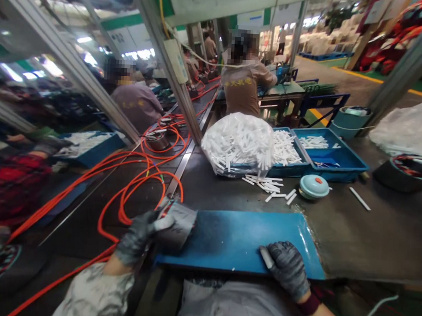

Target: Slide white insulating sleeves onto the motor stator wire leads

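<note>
At the counter (352, 231), we see our gloved left hand (136, 239) with its fingers wrapped on the side of a dark grey cylinder (181, 227), which sits near the counter's near left corner, over the left end of a blue mat (245, 240). Our gloved right hand (288, 268) is at the near edge, over the mat's right part, its fingers curled; we cannot tell whether the pale shape at its thumb is a held piece or a covered thumb. Beyond the mat, loose white sticks (266, 183) lie beside a round pale-blue box (314, 187). Toward the far edge, a clear bag (238, 143) of sticks stands beside two blue bins (352, 167). Orange hoses (144, 173) loop past the counter's left edge, and a co-worker in brown (241, 86) works farther back.
</note>
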A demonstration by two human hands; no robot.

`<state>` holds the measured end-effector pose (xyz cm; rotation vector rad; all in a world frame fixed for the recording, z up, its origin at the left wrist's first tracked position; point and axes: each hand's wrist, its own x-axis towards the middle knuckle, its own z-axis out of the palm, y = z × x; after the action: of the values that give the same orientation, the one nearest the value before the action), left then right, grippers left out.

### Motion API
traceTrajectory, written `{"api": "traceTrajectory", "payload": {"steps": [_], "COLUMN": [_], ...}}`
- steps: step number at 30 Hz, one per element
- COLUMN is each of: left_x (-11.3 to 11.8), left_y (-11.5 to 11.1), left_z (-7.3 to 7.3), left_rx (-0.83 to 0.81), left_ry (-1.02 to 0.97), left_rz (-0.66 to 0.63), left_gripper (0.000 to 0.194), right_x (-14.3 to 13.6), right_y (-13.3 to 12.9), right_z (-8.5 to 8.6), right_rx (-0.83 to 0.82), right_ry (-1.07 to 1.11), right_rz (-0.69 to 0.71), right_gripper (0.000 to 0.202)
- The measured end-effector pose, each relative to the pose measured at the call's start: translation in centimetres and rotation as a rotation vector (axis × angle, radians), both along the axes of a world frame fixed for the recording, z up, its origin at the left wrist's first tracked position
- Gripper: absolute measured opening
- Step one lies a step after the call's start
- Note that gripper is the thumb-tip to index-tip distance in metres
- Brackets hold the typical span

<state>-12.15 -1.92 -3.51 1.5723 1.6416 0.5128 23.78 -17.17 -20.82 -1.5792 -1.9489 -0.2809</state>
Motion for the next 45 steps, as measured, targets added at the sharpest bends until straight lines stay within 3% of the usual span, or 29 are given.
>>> {"api": "traceTrajectory", "payload": {"steps": [3,7,9,11,13,15,17,20,23,25,29,35,41,45], "left_x": [4.5,8.9,9.6,9.3,8.4,7.8,7.9,9.4,11.1,11.5,10.5,9.0,8.7,7.8], "left_y": [-0.7,-2.4,-3.9,-5.1,-5.3,-4.1,-2.0,1.0,2.0,1.6,0.6,0.9,1.9,2.4], "left_z": [-1.2,-1.9,-0.7,1.5,4.0,5.1,4.1,0.1,-2.8,-3.0,-1.4,1.0,4.5,5.1], "left_rx": [-0.033,-0.025,0.143,0.408,0.672,0.781,0.75,0.55,0.437,0.464,0.532,0.33,0.458,0.473], "left_ry": [-0.211,-0.208,-0.125,-0.025,0.095,0.202,0.307,0.388,0.39,0.4,0.388,0.211,0.556,0.658], "left_rz": [-0.22,-0.436,-0.579,-0.686,-0.687,-0.634,-0.596,-0.601,-0.721,-0.731,-0.644,-0.632,-0.653,-0.745], "left_gripper": [0.049,0.04,0.036,0.031,0.021,0.028,0.043,0.066,0.059,0.045,0.036,0.035,0.033,0.037], "right_x": [0.3,0.2,0.0,-0.2,-0.5,-0.8,-1.2,-2.2,-3.1,-3.4,-4.0,-5.0,-5.3,-5.9], "right_y": [0.3,1.6,2.4,3.2,3.9,5.0,6.4,8.6,10.1,10.6,11.3,14.0,18.0,18.9], "right_z": [0.2,1.6,2.4,3.4,4.3,5.3,6.1,6.9,7.4,7.5,8.0,9.5,10.7,12.2], "right_rx": [-0.099,-0.129,-0.172,-0.247,-0.319,-0.363,-0.389,-0.421,-0.433,-0.434,-0.451,-0.566,-0.813,-0.949], "right_ry": [0.244,0.463,0.511,0.642,0.802,0.934,1.046,1.146,1.174,1.204,1.22,1.178,1.107,1.027], "right_rz": [-0.014,-0.028,-0.014,0.01,0.04,0.073,0.116,0.203,0.274,0.317,0.385,0.52,0.697,0.765], "right_gripper": [0.03,0.036,0.035,0.034,0.034,0.034,0.036,0.041,0.045,0.044,0.047,0.048,0.06,0.047]}}
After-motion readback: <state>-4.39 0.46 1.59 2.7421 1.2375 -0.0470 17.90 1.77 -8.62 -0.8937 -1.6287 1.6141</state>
